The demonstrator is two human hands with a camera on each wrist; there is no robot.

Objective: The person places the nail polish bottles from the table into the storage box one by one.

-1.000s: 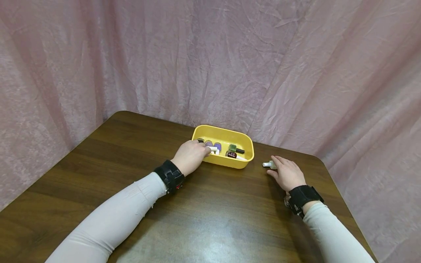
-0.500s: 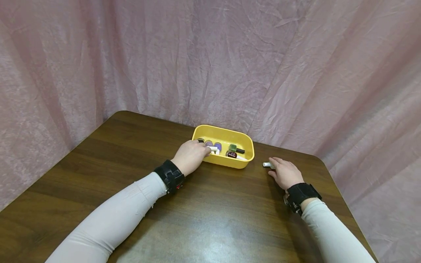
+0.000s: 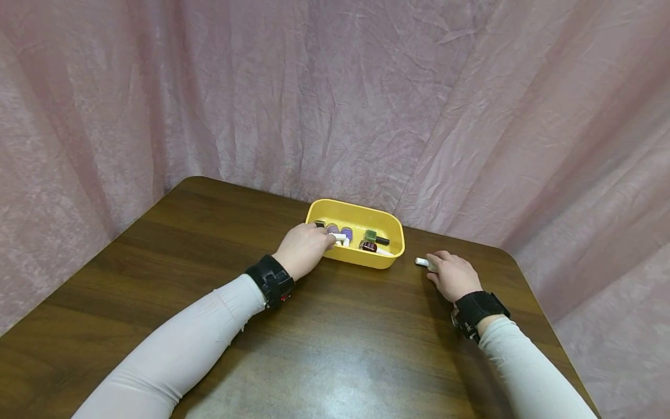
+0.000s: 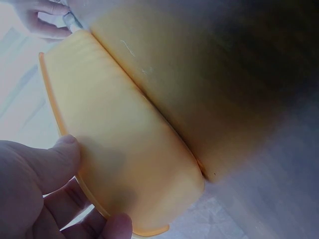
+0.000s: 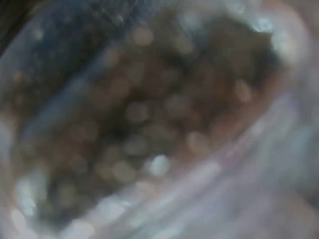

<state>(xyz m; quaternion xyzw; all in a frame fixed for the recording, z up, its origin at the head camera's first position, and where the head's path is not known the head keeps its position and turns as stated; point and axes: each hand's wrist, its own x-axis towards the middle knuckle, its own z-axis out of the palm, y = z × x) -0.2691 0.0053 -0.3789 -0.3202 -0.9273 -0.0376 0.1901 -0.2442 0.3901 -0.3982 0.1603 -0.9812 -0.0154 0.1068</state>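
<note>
The tray is coloured plain yellow. One green bottle is fitted with a black cap; one dark red bottle and two purple bottles are seen. At the right grip, a white-capped bottle is shown. The bench is surfaced in brown with a darker wood-grain pattern. The curtain is mottled in pale pink. The wrist straps are finished in black, the sleeves in off-white.

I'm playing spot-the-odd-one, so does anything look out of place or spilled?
One white-capped bottle: the right hand pinches it outside the yellow bin, while the other bottles in sight are inside. I see no spill.
</note>
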